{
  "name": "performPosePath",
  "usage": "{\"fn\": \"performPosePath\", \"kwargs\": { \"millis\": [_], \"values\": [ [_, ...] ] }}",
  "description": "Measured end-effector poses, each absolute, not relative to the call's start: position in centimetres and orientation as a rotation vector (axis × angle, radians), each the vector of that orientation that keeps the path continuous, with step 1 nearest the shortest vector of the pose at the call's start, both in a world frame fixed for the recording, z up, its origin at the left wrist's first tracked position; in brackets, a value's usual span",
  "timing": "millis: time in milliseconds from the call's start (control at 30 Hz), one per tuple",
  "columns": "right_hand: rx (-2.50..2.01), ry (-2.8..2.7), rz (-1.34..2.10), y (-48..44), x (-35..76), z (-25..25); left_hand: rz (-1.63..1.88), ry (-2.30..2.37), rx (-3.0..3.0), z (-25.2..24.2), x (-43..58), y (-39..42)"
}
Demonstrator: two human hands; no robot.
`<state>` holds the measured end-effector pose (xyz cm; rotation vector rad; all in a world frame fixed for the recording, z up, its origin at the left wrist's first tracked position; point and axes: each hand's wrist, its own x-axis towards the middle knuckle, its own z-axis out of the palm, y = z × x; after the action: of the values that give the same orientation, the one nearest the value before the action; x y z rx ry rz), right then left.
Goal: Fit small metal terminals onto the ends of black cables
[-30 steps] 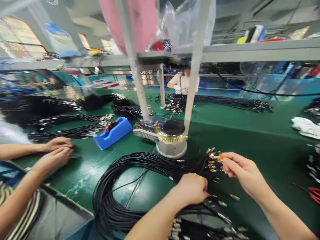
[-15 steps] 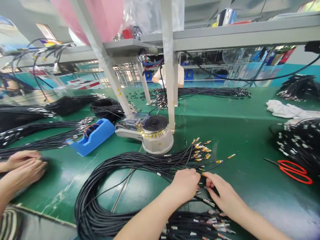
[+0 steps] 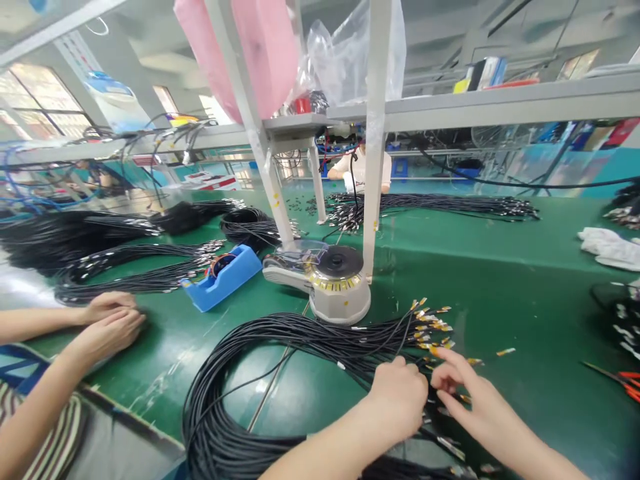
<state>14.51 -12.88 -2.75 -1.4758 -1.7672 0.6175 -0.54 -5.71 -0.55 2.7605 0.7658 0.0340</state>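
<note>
Grip [image 3: 400,399] on cables [image 3: 280,330], dispenser [image 3: 227,287] seemingly loaded

Over a green tabletop [image 3: 500,280], the left hand [image 3: 400,400] was closed on part of a looped bundle of black cables [image 3: 295,333]. Beside it, the right hand [image 3: 467,393] had its thumb and forefinger parted, the forefinger near the yellow-tagged ends [image 3: 430,327]; whether it touched them could not be told. Behind the bundle stood a round white dispenser [image 3: 340,300] with a black disc on top, and left of that a blue tape holder [image 3: 225,280]. At far left, a co-worker's hands [image 3: 113,323] met above the tabletop. Scissors [image 3: 627,383] with red handles lay at the right edge, and a white glove [image 3: 610,248] farther back. Overhead, a pink bag [image 3: 265,60] hung by the shelf [image 3: 500,103].
</note>
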Motion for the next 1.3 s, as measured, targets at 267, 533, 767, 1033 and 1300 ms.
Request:
{"fn": "performPosePath", "kwargs": {
  "millis": [267, 533, 767, 1033, 1300],
  "values": [
    [-1.287, -1.476, 0.641, -10.2, 12.9, -0.6, 0.537, 0.896, 2.246, 0.9, -1.6, -4.7],
    [-1.134, -1.293, 0.797, -6.1, 11.8, 5.7, 0.945, 0.749, 1.318, 3.1, -2.7, -2.5],
    [-1.348, -1.435, 0.749, -5.8, 12.6, 6.3, 0.956, 0.697, 1.087, 3.2, -2.7, -2.0],
    [-1.287, -1.452, 0.747, -4.8, 9.7, 4.2, 0.962, 0.747, 1.123, 3.3, -2.4, -2.1],
    [-1.276, -1.472, 0.680, -4.7, 9.7, 3.8, 0.985, 0.748, 1.147, 3.0, -2.5, -2.2]
  ]
}}
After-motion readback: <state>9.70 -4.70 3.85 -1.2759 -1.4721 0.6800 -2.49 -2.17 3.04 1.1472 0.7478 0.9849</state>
